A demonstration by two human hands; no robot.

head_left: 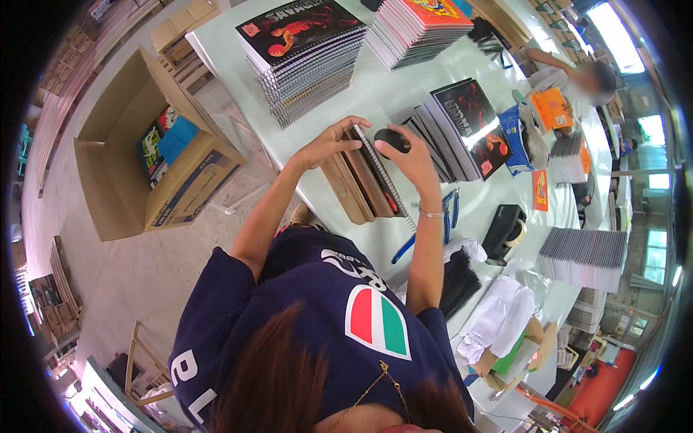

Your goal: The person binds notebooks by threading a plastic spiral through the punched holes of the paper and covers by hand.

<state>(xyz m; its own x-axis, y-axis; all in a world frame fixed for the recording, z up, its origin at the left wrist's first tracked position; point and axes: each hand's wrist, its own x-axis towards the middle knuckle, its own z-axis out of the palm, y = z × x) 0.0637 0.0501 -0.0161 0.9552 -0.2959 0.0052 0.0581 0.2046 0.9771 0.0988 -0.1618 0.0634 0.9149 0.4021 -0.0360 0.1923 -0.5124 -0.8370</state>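
Note:
A spiral notebook [382,177] stands on edge in a brown wooden holder [346,189] at the near edge of the table, its wire coil facing up. My left hand [333,146] has its fingers closed around the far end of the notebook, by the coil. Just to the right, my right hand [410,160] grips a black rounded object [392,139] whose kind I cannot make out. To the right of that hand lies a pile of dark-covered notebooks [473,128]. Blue-handled pliers [449,215] rest beside my right wrist.
Tall stacks of spiral notebooks [307,61] and orange-covered ones [419,32] stand at the back of the white table [289,148]. A black tape dispenser [503,232] sits at the right. An open cardboard box [195,189] stands at the left. Another person [570,79] is at the far right.

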